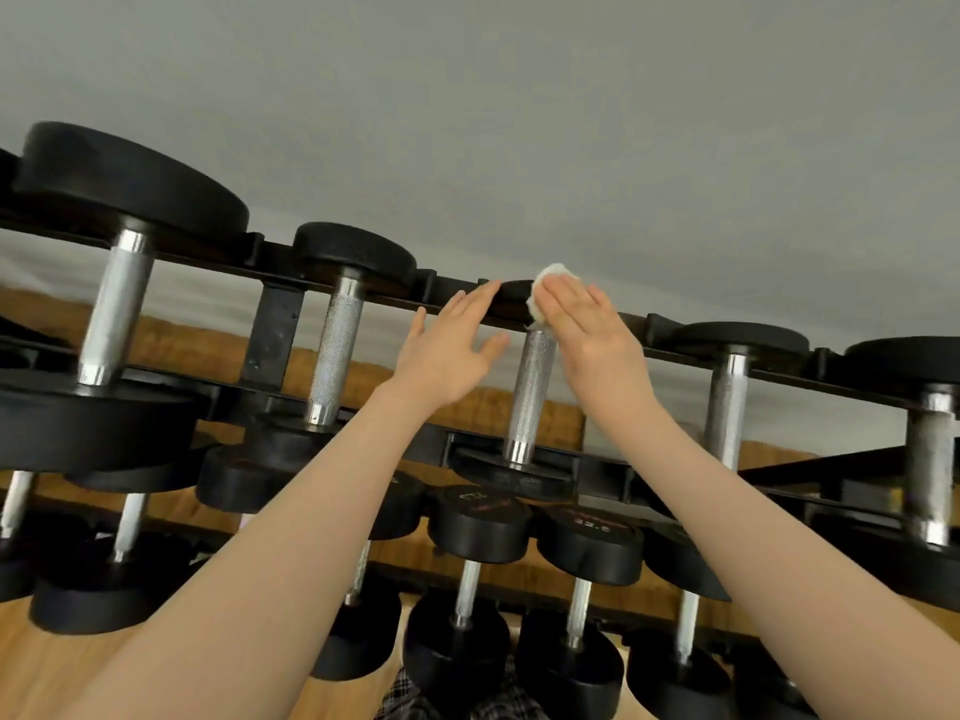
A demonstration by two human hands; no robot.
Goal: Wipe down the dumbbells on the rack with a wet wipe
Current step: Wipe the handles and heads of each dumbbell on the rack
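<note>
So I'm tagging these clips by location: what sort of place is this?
Most likely a gym's free-weights area: a tiered black rack carries rows of black dumbbells with knurled metal handles, above a wooden floor. The right hand presses a wet wipe on one.

A single head-mounted wide-angle view looks forward and down over both forearms at the dumbbell rack (pixel 597 462), close in. The top tier crosses mid-frame, tilted down to the right. Lower tiers fill the near bottom edge. A grey wall (pixel 519 122) fills the far upper half. Straight lines bow near the edges.
</note>
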